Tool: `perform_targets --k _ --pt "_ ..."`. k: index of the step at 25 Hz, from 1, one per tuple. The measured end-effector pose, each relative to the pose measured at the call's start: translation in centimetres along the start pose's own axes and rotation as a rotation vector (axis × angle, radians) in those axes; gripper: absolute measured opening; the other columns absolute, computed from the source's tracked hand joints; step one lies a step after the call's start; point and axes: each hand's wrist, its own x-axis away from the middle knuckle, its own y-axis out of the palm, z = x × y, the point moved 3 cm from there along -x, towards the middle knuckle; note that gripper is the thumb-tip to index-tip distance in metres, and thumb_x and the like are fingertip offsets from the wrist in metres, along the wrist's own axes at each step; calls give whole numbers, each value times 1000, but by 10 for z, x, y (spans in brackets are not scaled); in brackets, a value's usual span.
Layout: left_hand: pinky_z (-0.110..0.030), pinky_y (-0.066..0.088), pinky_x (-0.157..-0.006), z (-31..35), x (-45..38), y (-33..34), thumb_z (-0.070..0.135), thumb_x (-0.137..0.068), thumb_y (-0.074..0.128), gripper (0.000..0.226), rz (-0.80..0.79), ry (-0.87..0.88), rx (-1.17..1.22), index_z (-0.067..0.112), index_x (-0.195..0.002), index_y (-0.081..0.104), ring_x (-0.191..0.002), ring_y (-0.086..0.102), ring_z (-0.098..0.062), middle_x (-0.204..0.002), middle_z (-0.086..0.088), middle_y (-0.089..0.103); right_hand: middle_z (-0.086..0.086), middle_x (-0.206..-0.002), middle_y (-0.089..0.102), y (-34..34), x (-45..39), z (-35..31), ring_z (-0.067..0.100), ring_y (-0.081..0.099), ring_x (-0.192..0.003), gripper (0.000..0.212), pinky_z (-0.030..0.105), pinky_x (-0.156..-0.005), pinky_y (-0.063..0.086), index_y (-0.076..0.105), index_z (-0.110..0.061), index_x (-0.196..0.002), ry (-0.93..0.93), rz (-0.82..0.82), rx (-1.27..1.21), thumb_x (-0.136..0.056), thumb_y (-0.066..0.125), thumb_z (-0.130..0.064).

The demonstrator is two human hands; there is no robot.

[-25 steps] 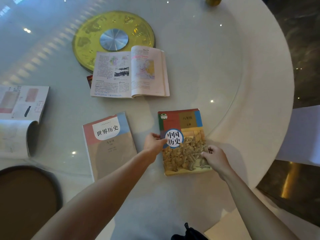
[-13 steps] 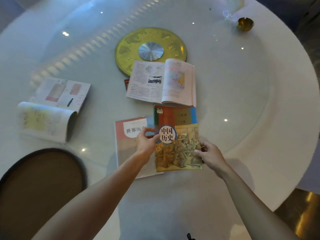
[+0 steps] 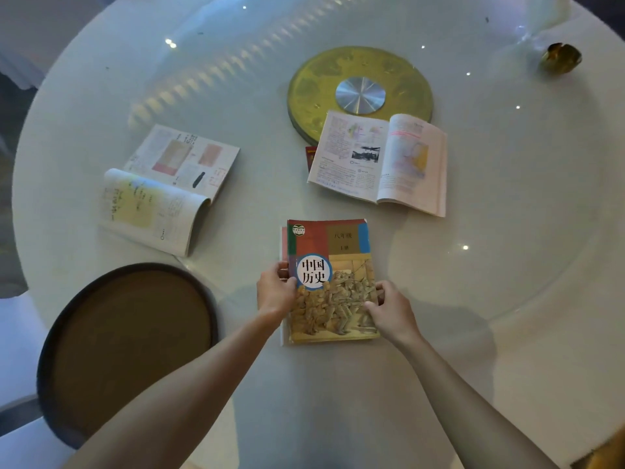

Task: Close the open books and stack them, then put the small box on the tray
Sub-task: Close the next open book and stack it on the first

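**Squaring the two-book stack, with two books open and the box half hidden**

Squaring the stack is where you are: your left hand (image 3: 275, 292) pinches the left edge of the illustrated history textbook (image 3: 333, 282) and your right hand (image 3: 389, 308) grips its right edge, low of centre in the frame. It lies on a second closed book (image 3: 283, 245), whose pale edge peeks out at the left. Let go carelessly and the glossy top cover may slide on the lower one, leaving the pile crooked for later books.

Count what remains: two closed books stacked; two open books, one (image 3: 169, 187) at centre left with a curled page, one (image 3: 378, 162) at upper centre overlapping the gold turntable disc (image 3: 311, 86). One small red box (image 3: 310, 154) shows only as a sliver at that book's left edge, so lifting the book could drag it. One round brown tray (image 3: 128, 336) waits at lower left, bare.
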Motion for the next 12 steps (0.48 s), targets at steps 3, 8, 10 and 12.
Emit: perform_targets --k 3,8,10,12 --pt "-26 53 -70 -4 2 -2 13 -93 64 29 -11 218 -318 13 -122 67 -90 70 -21 -109 -4 75 1 -97 69 6 2 1 24 67 -89 22 42 -79 57 60 -19 -108 -8 9 108 -88 68 -20" --pt "-28 50 -70 -10 3 -9 22 -96 59 28 -51 238 -456 11 -122 59 -91 63 -19 -113 -6 60 -2 -101 70 7 -2 3 21 67 -92 28 43 -81 58 61 -24 -114 -4 -42 229 -89 68 -34" --pt "-27 49 -67 -2 -5 -14 27 -94 61 38 -50 251 -499 13 -129 55 -91 61 -19 -116 -6 56 -2 -106 72 -4 -12 -2 20 68 -97 31 40 -81 58 65 -24 -116 6 -54 292 -90 66 -41" --pt "-25 49 -68 15 -22 -14 27 -92 63 46 -60 264 -440 12 -135 53 -92 59 -16 -117 -7 55 -1 -106 74 -23 -31 -8 19 68 -95 31 38 -80 57 70 -19 -111 15 -15 282 -92 63 -43"
